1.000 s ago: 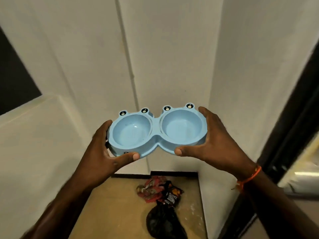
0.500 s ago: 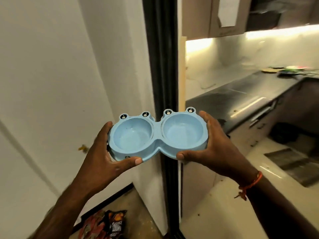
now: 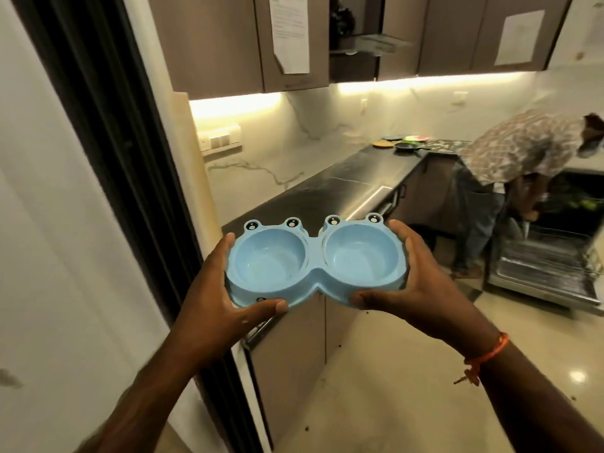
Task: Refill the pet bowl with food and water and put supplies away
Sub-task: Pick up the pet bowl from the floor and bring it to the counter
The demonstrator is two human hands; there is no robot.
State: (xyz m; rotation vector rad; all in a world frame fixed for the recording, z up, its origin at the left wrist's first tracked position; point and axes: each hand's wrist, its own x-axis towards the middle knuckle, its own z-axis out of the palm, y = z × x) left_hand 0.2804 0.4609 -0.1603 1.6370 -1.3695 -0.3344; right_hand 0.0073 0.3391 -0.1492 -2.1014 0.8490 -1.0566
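I hold a light blue double pet bowl [image 3: 315, 264] level in front of me at chest height. It has two round wells, both empty, and small frog eyes along its far rim. My left hand [image 3: 215, 299] grips its left end, thumb on the near rim. My right hand [image 3: 415, 289] grips the right end the same way; an orange thread sits on that wrist.
A dark door frame [image 3: 108, 142] stands at my left. Beyond it runs a black kitchen counter [image 3: 346, 188] with plates [image 3: 405, 143] at its far end. A person [image 3: 510, 178] bends over an open dishwasher [image 3: 549, 263] at the right. Glossy cream floor [image 3: 376, 380] lies below.
My view has swung right from a white wall corner with bags on the floor, past the door frame, into the kitchen. The bowl stays held in both hands the same way.
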